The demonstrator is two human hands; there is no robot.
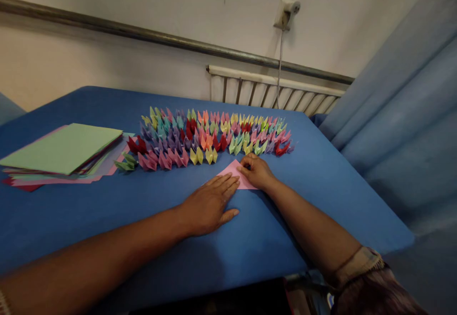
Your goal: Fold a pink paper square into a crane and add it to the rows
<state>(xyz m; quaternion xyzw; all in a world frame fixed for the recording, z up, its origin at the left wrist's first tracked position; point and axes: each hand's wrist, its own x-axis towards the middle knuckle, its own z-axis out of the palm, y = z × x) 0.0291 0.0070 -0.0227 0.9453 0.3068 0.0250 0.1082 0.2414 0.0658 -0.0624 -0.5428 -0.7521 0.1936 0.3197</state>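
A pink sheet of paper [233, 167], folded to a triangle, lies on the blue table [171, 243] in front of me. My left hand [210, 203] rests flat across its left part, fingers stretched out and thumb apart. At the paper's right side, my right hand [259, 169] is closed, its fingers curled and pinched at the sloping edge. The palm side of that hand is hidden. Just beyond the paper stand rows of small folded paper figures [207, 138] in many colours, the nearest ones close to my right fingertips.
A stack of coloured paper sheets [67, 150] lies at the left, pale green on top. Behind the table are a wall rail [150, 36], a radiator [271, 86] and a wall socket [285, 14] with a hanging cord. Blue curtains [400, 115] hang along the right side.
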